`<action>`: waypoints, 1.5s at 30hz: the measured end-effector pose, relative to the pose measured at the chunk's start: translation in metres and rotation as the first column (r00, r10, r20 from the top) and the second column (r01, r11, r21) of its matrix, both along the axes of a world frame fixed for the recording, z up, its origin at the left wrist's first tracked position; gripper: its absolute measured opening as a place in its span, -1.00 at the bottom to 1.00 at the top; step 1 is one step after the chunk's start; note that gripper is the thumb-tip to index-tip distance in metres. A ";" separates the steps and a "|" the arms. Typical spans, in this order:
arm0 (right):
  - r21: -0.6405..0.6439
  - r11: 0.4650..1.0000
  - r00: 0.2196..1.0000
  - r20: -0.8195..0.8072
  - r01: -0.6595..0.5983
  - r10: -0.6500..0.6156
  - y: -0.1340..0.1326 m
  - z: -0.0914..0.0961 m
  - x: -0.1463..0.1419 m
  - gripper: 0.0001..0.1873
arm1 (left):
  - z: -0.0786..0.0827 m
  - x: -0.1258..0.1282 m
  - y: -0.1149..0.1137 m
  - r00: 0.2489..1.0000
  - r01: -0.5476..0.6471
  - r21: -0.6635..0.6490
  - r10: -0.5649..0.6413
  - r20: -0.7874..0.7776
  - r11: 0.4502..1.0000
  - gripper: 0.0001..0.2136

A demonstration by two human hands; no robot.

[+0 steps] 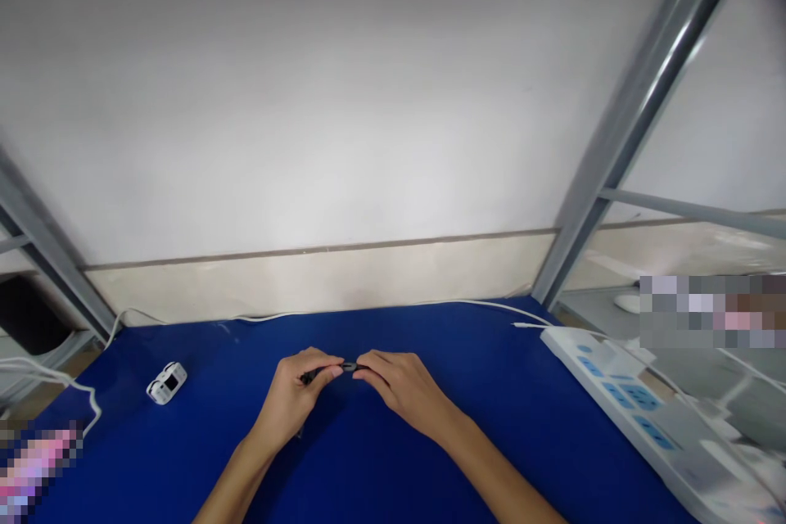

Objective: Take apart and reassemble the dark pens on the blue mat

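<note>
Head view: our left hand [293,393] and right hand [402,383] pinch a small black part [349,366] between fingertips, lifted off the blue mat [381,467] at 12 o'clock for close handling.

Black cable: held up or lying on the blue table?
Held up: the black cable spans between left hand and right hand, above the blue table.

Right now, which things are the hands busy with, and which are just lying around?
In use: small black part, pinched between left hand and right hand.

Lying about: small white device, white power strip, white cable, all on blue table.
</note>
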State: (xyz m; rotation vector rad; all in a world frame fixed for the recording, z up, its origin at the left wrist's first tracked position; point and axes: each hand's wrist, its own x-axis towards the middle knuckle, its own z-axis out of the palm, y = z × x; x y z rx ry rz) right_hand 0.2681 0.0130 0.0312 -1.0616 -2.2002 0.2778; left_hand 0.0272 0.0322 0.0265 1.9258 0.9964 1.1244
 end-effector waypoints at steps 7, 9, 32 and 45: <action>-0.482 0.818 0.739 -0.665 -0.316 -0.106 0.007 0.004 0.003 -0.70 | 0.002 0.001 0.003 0.996 -0.057 -0.062 0.062 0.071 0.996 -0.77; -0.449 0.814 0.521 -0.825 -0.368 -0.220 0.012 0.003 0.004 -0.69 | 0.004 0.002 0.002 0.994 -0.058 -0.105 0.067 0.091 0.993 -0.74; -0.274 0.764 -0.185 -0.871 -0.584 -0.454 0.026 0.003 0.061 -0.67 | -0.002 -0.022 0.022 0.910 -0.372 -0.018 0.369 0.187 0.928 -0.59; -0.171 0.776 -0.280 -0.868 -0.607 -0.411 0.028 0.005 0.056 -0.70 | -0.014 -0.040 0.041 0.882 -0.418 -0.013 0.409 0.232 0.908 -0.60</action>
